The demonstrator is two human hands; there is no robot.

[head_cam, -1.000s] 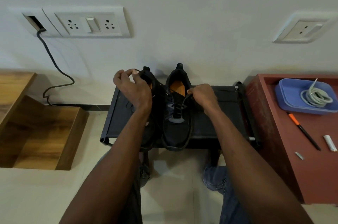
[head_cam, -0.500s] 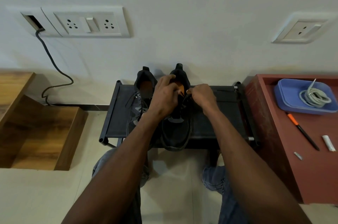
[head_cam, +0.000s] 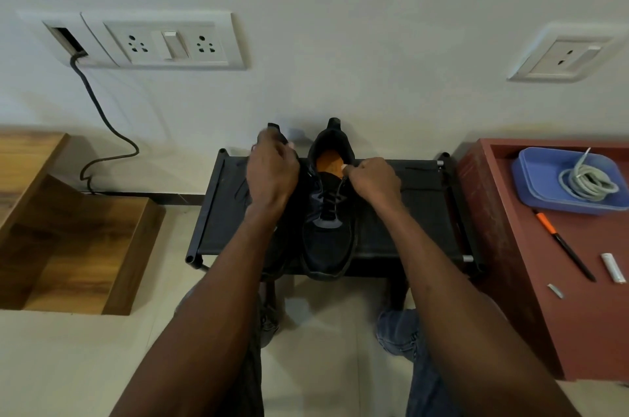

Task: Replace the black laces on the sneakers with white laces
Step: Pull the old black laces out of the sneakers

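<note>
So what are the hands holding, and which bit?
The right hand pinches the black lace of the right sneaker near its top eyelets. The left hand covers the left sneaker's collar; its hold cannot be told.

a lived-in home room, by the look of it: a plain painted wall with a socket panel (head_cam: 163,41) and a trailing cable (head_cam: 102,117), pale tiled floor (head_cam: 68,365), wooden steps (head_cam: 78,232), a low black shoe rack (head_cam: 408,212) and a red-brown side table (head_cam: 561,280) holding small household odds.
</note>
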